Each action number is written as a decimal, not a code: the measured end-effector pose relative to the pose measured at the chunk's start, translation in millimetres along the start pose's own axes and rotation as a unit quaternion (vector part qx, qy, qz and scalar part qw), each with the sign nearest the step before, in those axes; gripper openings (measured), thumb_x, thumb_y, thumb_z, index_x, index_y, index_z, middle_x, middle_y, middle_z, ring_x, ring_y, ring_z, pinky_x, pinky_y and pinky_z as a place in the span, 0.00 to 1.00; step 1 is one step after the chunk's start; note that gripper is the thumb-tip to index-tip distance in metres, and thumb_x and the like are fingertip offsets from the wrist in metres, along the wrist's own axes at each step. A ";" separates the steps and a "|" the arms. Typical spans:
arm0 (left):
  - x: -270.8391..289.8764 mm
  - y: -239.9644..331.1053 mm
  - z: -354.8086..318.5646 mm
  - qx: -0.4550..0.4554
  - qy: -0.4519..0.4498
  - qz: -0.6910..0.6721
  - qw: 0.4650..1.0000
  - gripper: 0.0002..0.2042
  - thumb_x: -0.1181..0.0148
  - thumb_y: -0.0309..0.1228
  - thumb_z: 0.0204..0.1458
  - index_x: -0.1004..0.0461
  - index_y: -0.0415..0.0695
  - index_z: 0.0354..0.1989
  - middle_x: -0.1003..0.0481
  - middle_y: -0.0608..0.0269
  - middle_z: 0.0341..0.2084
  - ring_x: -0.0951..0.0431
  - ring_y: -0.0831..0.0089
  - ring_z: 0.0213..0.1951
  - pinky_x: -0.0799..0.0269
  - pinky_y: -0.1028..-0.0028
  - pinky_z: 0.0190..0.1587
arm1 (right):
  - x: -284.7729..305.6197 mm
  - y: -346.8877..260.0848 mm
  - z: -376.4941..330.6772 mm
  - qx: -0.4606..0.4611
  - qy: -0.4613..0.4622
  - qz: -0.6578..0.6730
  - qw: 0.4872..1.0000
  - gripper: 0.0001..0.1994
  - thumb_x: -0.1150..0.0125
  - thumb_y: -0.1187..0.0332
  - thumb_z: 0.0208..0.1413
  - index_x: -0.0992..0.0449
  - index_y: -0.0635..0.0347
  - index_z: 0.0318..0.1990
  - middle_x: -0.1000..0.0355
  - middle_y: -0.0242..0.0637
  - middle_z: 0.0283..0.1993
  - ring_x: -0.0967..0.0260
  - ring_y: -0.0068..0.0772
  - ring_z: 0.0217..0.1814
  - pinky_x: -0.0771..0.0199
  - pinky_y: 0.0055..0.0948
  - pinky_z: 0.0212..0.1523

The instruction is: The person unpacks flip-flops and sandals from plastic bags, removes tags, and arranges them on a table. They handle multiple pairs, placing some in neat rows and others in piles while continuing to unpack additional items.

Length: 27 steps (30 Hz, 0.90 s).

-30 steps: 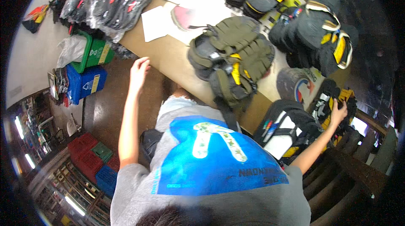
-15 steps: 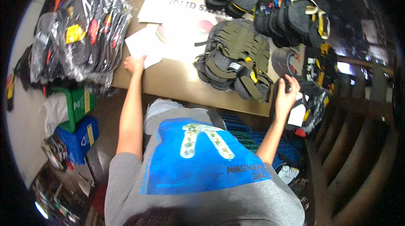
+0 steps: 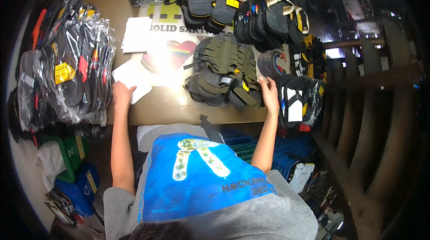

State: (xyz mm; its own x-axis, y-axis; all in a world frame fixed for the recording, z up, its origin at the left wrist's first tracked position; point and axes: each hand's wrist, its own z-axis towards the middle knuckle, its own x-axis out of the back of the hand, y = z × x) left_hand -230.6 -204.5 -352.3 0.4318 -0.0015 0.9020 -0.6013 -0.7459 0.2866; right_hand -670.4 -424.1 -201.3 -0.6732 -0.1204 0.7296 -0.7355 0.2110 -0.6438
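Bagged sandals (image 3: 67, 94): dark pile in clear plastic, at the table's left; one yellow tag (image 3: 65, 73) carries print, too small for reading.
Left hand (image 3: 122, 95): just beside this pile, at the near edge of white sheets (image 3: 133, 75); whether it grips them, I cannot tell.
Printed board (image 3: 163, 45): lies on the table, with bold dark capitals and a striped heart, partly covered by sandals.
Shirt panel (image 3: 197, 199): blue, with dark lettering seen upside down.
Olive sandals (image 3: 228, 56): stacked on the board, between both hands; white label (image 3: 226, 80) is not legible.
Right hand (image 3: 269, 96): open, near the olive sandals; contact is unclear.
White card (image 3: 294, 107): on black sandals, right of this hand.
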 end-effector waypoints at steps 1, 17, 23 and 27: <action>-0.2 30.0 -4.4 -0.048 0.037 -0.085 0.994 0.33 0.35 0.47 0.38 0.33 0.26 0.41 0.31 0.36 0.41 0.30 0.46 0.43 0.36 0.60 0.49 | -0.6 8.2 9.7 -0.065 -0.027 0.099 0.993 0.38 0.44 0.45 0.47 0.40 0.70 0.55 0.41 0.56 0.57 0.40 0.45 0.57 0.41 0.32 0.55; 1.4 270.0 -73.2 -0.245 -0.285 -0.357 0.855 0.50 0.47 0.56 0.44 0.62 0.23 0.59 0.56 0.26 0.57 0.57 0.33 0.60 0.56 0.50 0.60 | -7.4 83.6 80.6 -0.133 -0.191 0.262 0.937 0.18 0.40 0.54 0.43 0.26 0.57 0.38 0.28 0.35 0.35 0.30 0.32 0.36 0.30 0.30 0.37; 47.4 125.0 -49.7 -0.211 0.182 -0.086 0.956 0.38 0.34 0.44 0.32 0.41 0.39 0.53 0.43 0.42 0.50 0.44 0.47 0.54 0.46 0.51 0.51 | 3.7 -31.7 60.1 0.195 0.032 -0.219 0.955 0.30 0.38 0.54 0.44 0.35 0.61 0.53 0.43 0.54 0.56 0.46 0.52 0.59 0.48 0.40 0.58; 121.5 34.5 -59.7 0.043 0.293 0.123 0.947 0.48 0.31 0.48 0.28 0.50 0.57 0.62 0.57 0.44 0.62 0.64 0.38 0.62 0.63 0.36 0.55 | -30.4 -110.5 18.8 0.390 0.027 -0.125 0.912 0.21 0.40 0.62 0.47 0.33 0.56 0.50 0.45 0.51 0.57 0.50 0.51 0.61 0.52 0.43 0.60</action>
State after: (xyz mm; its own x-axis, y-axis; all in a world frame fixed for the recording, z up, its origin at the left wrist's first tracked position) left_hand -239.0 -190.7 -213.6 -0.1764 0.1692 0.9697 -0.5677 -0.8223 0.0402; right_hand -570.0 -462.0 -156.6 -0.4870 -0.0180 0.8732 -0.7102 -0.5739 -0.4079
